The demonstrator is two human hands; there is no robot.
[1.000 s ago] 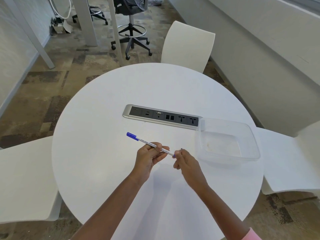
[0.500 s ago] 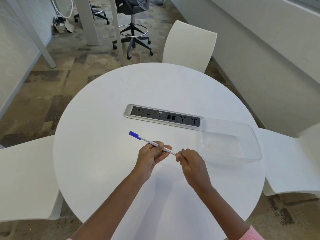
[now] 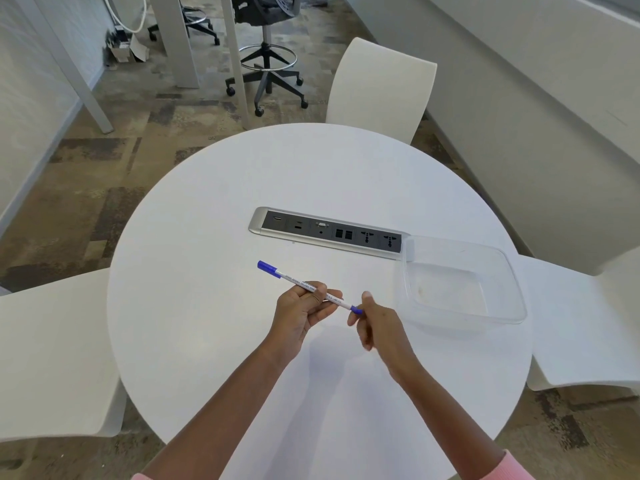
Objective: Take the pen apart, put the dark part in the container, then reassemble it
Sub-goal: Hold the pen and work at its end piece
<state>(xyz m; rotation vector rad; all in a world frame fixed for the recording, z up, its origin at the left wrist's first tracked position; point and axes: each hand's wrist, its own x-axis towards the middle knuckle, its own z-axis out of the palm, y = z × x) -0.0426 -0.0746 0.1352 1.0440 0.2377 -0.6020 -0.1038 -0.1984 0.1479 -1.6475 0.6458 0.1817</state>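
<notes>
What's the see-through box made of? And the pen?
The box looks like clear, glossy plastic: the white table shows through its walls. The pen seems to be smooth white plastic with blue ends and printed lettering; the look alone can't settle it.

The pen (image 3: 287, 277) is white with grey lettering and blue at both ends. The worktop (image 3: 207, 341) is plain white. On it, the socket strip (image 3: 329, 233) is black framed in silver, and the container (image 3: 450, 289) is clear. Around the worktop, the chairs (image 3: 381, 91) are white and the carpet (image 3: 86, 202) is patchy brown and tan. The sleeve (image 3: 509, 467) is pink.
</notes>
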